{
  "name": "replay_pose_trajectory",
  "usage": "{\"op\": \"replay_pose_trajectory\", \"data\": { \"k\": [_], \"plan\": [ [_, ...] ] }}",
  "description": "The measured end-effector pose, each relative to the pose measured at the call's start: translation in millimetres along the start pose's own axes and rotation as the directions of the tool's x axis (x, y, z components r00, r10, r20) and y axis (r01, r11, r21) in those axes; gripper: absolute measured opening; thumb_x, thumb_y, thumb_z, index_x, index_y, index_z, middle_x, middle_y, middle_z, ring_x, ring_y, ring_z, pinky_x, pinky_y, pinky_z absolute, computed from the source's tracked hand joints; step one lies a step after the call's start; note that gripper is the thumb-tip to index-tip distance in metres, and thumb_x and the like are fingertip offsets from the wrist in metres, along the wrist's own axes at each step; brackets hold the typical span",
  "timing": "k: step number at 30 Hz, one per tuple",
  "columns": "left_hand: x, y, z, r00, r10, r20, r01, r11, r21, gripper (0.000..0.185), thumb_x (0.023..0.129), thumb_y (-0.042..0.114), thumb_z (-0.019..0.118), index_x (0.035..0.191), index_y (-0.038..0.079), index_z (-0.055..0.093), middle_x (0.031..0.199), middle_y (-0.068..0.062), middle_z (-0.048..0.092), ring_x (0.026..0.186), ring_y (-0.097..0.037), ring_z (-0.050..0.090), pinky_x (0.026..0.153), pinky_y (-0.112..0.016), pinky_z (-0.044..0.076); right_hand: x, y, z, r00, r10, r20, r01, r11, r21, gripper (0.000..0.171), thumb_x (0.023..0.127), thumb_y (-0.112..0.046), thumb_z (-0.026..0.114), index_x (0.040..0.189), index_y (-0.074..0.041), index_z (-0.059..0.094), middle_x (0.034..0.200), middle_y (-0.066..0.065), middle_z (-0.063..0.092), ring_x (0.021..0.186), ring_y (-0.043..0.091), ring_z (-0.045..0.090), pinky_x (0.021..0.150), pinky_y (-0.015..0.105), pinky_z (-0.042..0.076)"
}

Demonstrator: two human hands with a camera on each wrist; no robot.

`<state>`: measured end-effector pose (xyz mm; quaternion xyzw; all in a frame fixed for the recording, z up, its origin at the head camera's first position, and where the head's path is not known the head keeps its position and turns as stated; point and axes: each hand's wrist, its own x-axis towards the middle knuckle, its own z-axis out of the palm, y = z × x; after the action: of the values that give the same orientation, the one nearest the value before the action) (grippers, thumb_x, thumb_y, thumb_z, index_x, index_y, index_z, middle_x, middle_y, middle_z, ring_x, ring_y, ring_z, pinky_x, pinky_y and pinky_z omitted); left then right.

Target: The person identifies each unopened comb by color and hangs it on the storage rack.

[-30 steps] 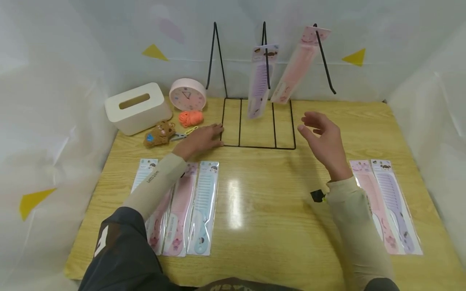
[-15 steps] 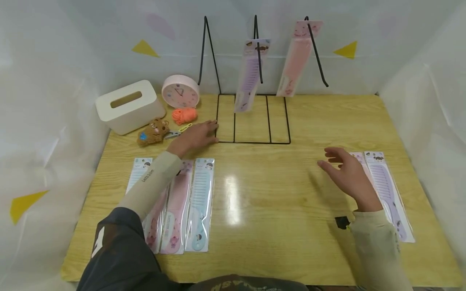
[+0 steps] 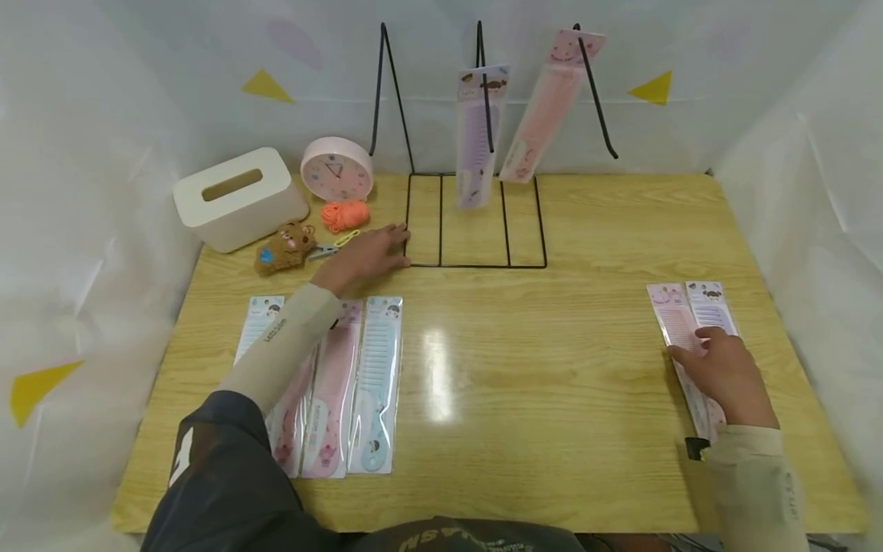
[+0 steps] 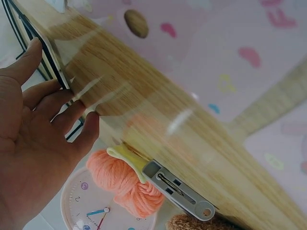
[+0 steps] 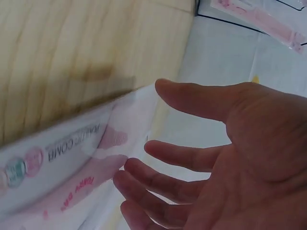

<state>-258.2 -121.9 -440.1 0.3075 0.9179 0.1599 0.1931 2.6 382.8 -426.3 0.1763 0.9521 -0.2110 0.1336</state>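
Head view: we take the wire rack (image 3: 474, 222) on the table (image 3: 538, 383) as the landmark. Our left hand (image 3: 362, 259) lies flat at the rack's near-left corner, fingers straight and spread, holding nothing; the fingertips touch the base wire, which we judge steadies the rack. The left wrist view confirms the straight fingers (image 4: 72, 112) against the black wire.

Our right hand (image 3: 726, 376) is well right of the rack and nearer to us. It rests on the pink comb pack (image 3: 679, 337), fingers relaxed and extended, not curled round it. The right wrist view shows the fingers (image 5: 163, 184) over the pack's edge, the grip loose; we cannot tell whether the pack has left the table. A purple comb pack (image 3: 710, 310) lies just beside it, on the side away from the rack.

Two packs hang from the rack's upright hooks: a purple one (image 3: 476, 134) on the middle hook and a pink one (image 3: 545, 107) on the right hook. The left hook carries nothing.

Near-left of the rack, a row of comb packs (image 3: 359, 383) lies flat. Left of the rack are a clock (image 3: 336, 169), orange yarn (image 3: 345, 215), a clip (image 3: 334, 245), a plush bear (image 3: 283, 247) and a tissue box (image 3: 237, 198).
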Motion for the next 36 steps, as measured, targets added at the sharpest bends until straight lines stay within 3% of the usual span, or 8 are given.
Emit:
{"op": "replay_pose_trajectory", "data": {
  "k": [6,14,17,20,22,25,31,36],
  "plan": [
    [0.4,-0.7,-0.7,1.0,0.006,0.001,-0.006,1.0,-0.011,0.066,0.101,0.037,0.059,0.154,0.006,0.036,0.163,-0.013,0.024,0.149,-0.035,0.024,0.12,-0.051,0.026,5.0,10.8,-3.0,1.0,0.021,0.013,-0.021,1.0,-0.02,0.086,0.093,-0.049,0.066,0.128,0.025,0.038,0.113,0.046,0.052,0.094,0.054,0.054,0.072,0.06,0.048],
    [1.0,-3.1,3.5,1.0,0.005,0.005,-0.005,1.0,-0.014,0.066,0.101,0.037,0.06,0.154,0.006,0.036,0.163,-0.012,0.024,0.149,-0.035,0.024,0.12,-0.051,0.025,15.6,12.4,-13.9,0.982,0.058,0.179,-0.062,0.998,0.019,0.105,0.085,-0.062,0.07,0.134,0.024,0.036,0.133,0.048,0.039,0.11,0.061,0.047,0.077,0.058,0.05],
    [-0.5,-2.7,3.1,1.0,0.0,0.006,0.0,1.0,-0.006,0.067,0.101,0.037,0.06,0.154,0.007,0.036,0.163,-0.012,0.023,0.149,-0.035,0.024,0.12,-0.05,0.025,22.1,10.1,-17.6,0.976,0.048,0.211,-0.05,0.999,0.006,0.099,0.083,-0.062,0.072,0.128,0.023,0.049,0.128,0.044,0.048,0.1,0.051,0.055,0.07,0.046,0.052],
    [-0.5,-0.9,0.9,1.0,0.004,-0.004,-0.004,1.0,-0.006,0.066,0.101,0.037,0.06,0.154,0.007,0.036,0.163,-0.012,0.024,0.149,-0.035,0.025,0.12,-0.05,0.025,29.2,7.5,-18.6,0.969,0.04,0.244,-0.044,0.999,0.012,0.084,0.083,-0.061,0.073,0.115,0.015,0.064,0.109,0.032,0.063,0.086,0.033,0.056,0.064,0.031,0.046],
    [-0.3,-0.1,-0.4,1.0,0.003,-0.005,-0.003,1.0,-0.004,0.066,0.101,0.037,0.06,0.154,0.007,0.036,0.163,-0.012,0.024,0.149,-0.034,0.025,0.12,-0.05,0.025,33.8,4.5,-17.3,0.962,0.013,0.271,-0.022,0.999,0.031,0.071,0.084,-0.059,0.073,0.105,0.009,0.072,0.097,0.02,0.067,0.082,0.025,0.054,0.063,0.028,0.044],
    [0.2,0.4,-0.8,1.0,-0.002,-0.001,0.002,1.0,-0.004,0.066,0.101,0.036,0.06,0.154,0.007,0.036,0.163,-0.012,0.024,0.149,-0.034,0.024,0.121,-0.05,0.024,38.0,-1.5,-14.7,0.951,-0.045,0.306,0.023,0.997,0.074,0.058,0.086,-0.055,0.073,0.097,0.002,0.075,0.093,0.008,0.068,0.082,0.018,0.055,0.067,0.027,0.046],
    [0.4,1.7,-1.2,1.0,-0.001,0.0,0.001,1.0,-0.009,0.066,0.101,0.037,0.06,0.154,0.007,0.035,0.163,-0.011,0.024,0.149,-0.034,0.024,0.121,-0.049,0.024,35.8,-23.4,-15.1,0.937,-0.125,0.326,0.058,0.976,0.209,0.057,0.092,-0.05,0.069,0.108,0.004,0.067,0.094,0.005,0.069,0.081,0.016,0.061,0.068,0.03,0.054],
    [-0.2,2.4,-2.0,1.0,-0.012,0.002,0.012,1.0,-0.005,0.066,0.101,0.037,0.059,0.155,0.007,0.035,0.164,-0.012,0.023,0.149,-0.034,0.024,0.121,-0.05,0.024,32.2,-49.5,-19.5,0.944,-0.184,0.273,0.086,0.939,0.333,0.059,0.091,-0.047,0.072,0.118,0.005,0.061,0.094,0.006,0.073,0.081,0.016,0.068,0.073,0.036,0.06]
  ]
}}
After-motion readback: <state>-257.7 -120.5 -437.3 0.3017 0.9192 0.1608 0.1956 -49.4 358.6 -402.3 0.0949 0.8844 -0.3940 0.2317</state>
